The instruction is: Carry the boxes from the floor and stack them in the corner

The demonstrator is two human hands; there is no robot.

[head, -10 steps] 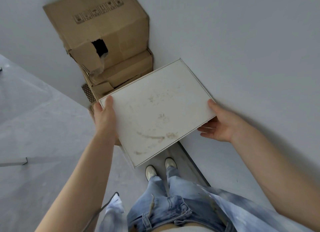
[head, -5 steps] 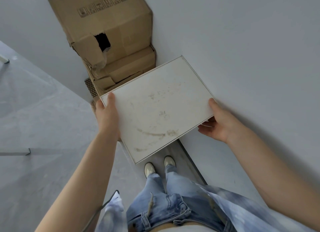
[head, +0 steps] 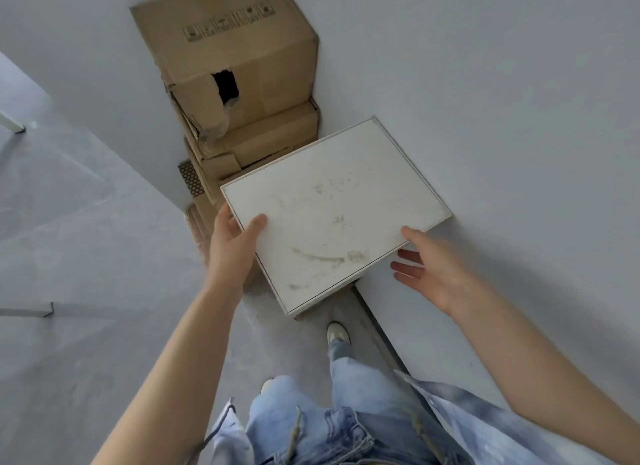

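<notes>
The lower cardboard boxes of the brown corner stack (head: 277,142) are largely covered by the flat, stained white box (head: 332,215), so their number cannot be told. The printed handling symbols on the top brown cardboard box (head: 239,38) are too small to be read. The fingers of the left hand (head: 235,242) are hidden under the white box; only the thumb is seen on top. The right hand (head: 436,270) is blurred, and whether its thumb touches the box cannot be told. One pale shoe (head: 337,331) is seen, the other almost wholly concealed by the blue jeans (head: 311,426), which are cut off by the bottom edge. A white leg-like piece (head: 12,121) is cut off at the left edge and cannot be identified.
</notes>
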